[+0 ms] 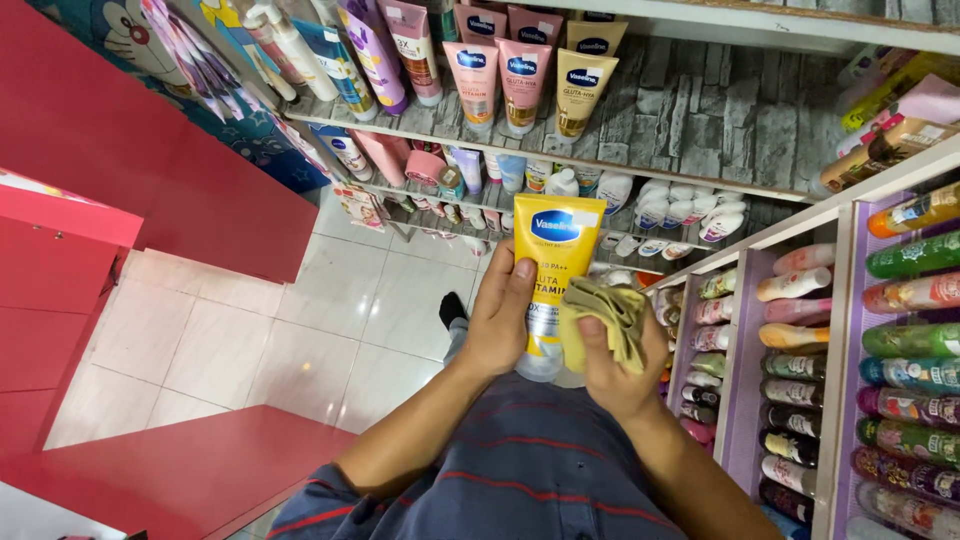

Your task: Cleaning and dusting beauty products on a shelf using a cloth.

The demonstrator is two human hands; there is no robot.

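Left hand (497, 325) grips yellow tube (551, 270); right hand (622, 365), cloth (603, 315).

You have two hands in view: your left hand (497, 325) and your right hand (622, 372). Between them there is one yellow tube (553, 262) and one yellow cloth (606, 315). On the top shelf (640, 165) ahead you can count three standing tubes in the front row: two pink tubes (499, 80) and one gold tube (583, 90). One dark shoe (452, 309) shows on the floor. The bottles in the purple rack (741, 400) on your right are too many and too crowded to count.
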